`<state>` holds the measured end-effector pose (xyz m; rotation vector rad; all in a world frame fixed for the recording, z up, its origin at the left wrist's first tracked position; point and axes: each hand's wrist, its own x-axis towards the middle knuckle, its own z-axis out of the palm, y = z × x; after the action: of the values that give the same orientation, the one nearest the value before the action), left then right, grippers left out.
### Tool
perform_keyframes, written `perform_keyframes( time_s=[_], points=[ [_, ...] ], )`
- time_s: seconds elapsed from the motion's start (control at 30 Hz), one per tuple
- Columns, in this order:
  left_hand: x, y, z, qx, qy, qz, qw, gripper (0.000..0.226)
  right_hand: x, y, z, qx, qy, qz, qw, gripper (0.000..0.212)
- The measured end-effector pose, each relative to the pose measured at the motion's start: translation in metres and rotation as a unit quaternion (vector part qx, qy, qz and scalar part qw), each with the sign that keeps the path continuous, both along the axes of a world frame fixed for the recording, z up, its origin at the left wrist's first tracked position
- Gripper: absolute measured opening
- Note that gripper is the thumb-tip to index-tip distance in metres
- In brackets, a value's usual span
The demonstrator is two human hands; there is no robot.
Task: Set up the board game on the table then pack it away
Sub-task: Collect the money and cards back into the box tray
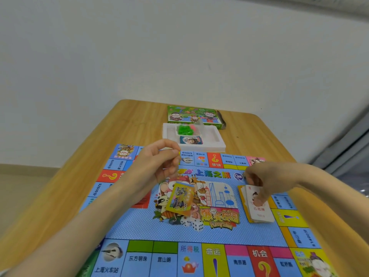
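The game board [139, 226] lay flat on the near tabletop [249, 132], with the tray [211, 136] and box [191, 114] beyond its far edge and bare wood flanking them. The left hand [159, 162] was pinched above the yellow card pack [180, 198] at centre; contact could not be told. The right hand [265, 180] gripped the card stack [259, 212] near the right edge.

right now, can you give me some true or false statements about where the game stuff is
1. The board lies unfolded on the table. True.
2. The right hand holds a stack of cards on the board. True.
3. The white tray is empty. False: it holds green pieces and a card pack.
4. The green box sits on the board. False: it is on the table, beyond the tray.
5. The left hand lies flat on the board. False: it is raised, fingertips pinched together.
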<state>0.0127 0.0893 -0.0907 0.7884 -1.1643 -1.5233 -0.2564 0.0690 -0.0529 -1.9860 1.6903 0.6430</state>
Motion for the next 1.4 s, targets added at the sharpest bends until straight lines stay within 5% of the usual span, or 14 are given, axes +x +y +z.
perform_keyframes(
  time_s=[0.47, 0.63, 1.03, 1.23, 1.4],
  points=[
    [0.017, -0.01, 0.009, -0.012, 0.061, 0.054, 0.997, 0.016, 0.097, 0.004, 0.006, 0.025, -0.326, -0.065, 0.943, 0.019],
    [0.02, -0.01, 0.012, -0.016, 0.071, 0.062, 0.995, 0.016, 0.118, 0.005, -0.011, 0.026, -0.315, -0.101, 0.943, 0.023],
    [0.037, -0.013, 0.022, -0.04, 0.092, 0.097, 0.99, 0.019, 0.133, 0.015, -0.008, -0.059, -0.09, 0.047, 0.993, 0.048],
    [0.043, -0.013, 0.026, -0.04, 0.096, 0.111, 0.988, 0.019, 0.134, 0.011, -0.003, -0.039, -0.102, 0.037, 0.993, 0.041],
    [0.045, -0.014, 0.027, -0.036, 0.107, 0.118, 0.987, 0.02, 0.144, 0.009, 0.002, 0.002, -0.225, -0.014, 0.974, 0.039]
  ],
)
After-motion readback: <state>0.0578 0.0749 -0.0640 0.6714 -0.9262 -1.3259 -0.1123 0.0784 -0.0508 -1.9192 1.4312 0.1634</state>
